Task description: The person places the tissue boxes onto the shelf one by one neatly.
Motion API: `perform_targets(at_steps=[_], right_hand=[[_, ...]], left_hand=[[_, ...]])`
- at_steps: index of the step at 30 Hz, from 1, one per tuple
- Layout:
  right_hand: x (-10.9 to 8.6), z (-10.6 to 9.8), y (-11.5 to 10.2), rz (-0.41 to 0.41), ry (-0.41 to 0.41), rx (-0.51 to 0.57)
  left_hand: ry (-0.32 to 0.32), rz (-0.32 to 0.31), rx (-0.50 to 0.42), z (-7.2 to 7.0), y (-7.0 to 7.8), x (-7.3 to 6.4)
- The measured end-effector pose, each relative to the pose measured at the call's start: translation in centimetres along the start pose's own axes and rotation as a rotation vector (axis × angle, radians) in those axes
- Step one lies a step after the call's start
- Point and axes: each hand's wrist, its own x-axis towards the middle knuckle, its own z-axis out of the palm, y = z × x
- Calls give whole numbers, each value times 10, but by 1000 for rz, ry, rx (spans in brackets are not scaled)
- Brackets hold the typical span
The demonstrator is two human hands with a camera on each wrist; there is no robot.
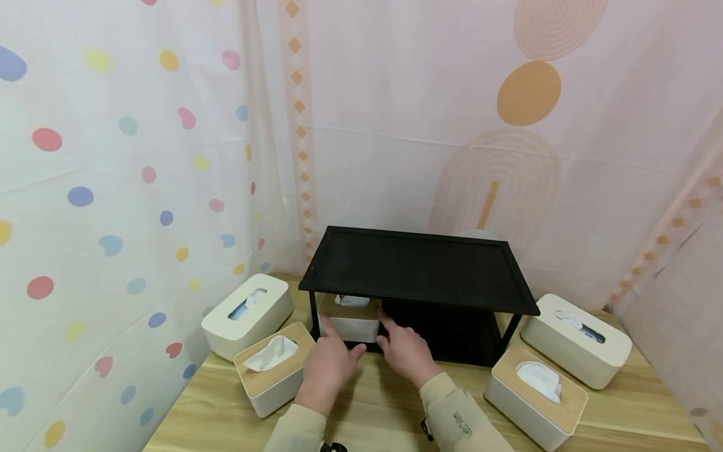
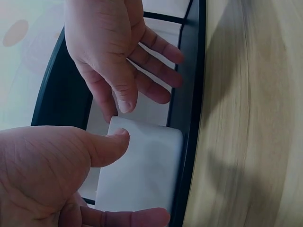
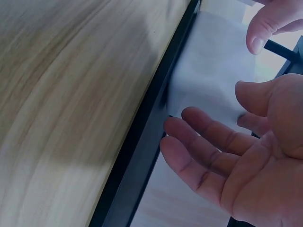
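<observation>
A white tissue box (image 1: 357, 330) with a wood-look lid and a tissue sticking out stands under the top of a black shelf (image 1: 418, 267), at its left end. My left hand (image 1: 332, 367) reaches to the box's left side, index finger extended along it and thumb out in front. At its right side is my right hand (image 1: 408, 353), index fingertip at the box's corner. The right wrist view shows the right fingers (image 3: 208, 156) loosely spread beside the box, not wrapped round it. In the left wrist view, the left thumb (image 2: 111, 146) lies straight over the box's near face.
Left of the shelf are a cream tissue box (image 1: 248, 317) and a wood-lidded tissue box (image 1: 277, 370). On the right stand another wood-lidded box (image 1: 533, 395) and a cream box (image 1: 576, 342). Patterned curtains (image 1: 395, 125) hang behind the wooden table (image 1: 378, 408).
</observation>
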Motion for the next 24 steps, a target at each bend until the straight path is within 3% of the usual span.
perform_targets(at_steps=[8, 18, 24], right_hand=[[-1, 2, -6, -4, 5, -41], [-4, 4, -7, 31, -4, -87], [-11, 3, -12, 99, -39, 69]], left_hand=[[1, -26, 28, 3, -6, 6], [18, 16, 35, -3, -3, -8], [77, 40, 5, -10, -2, -20]])
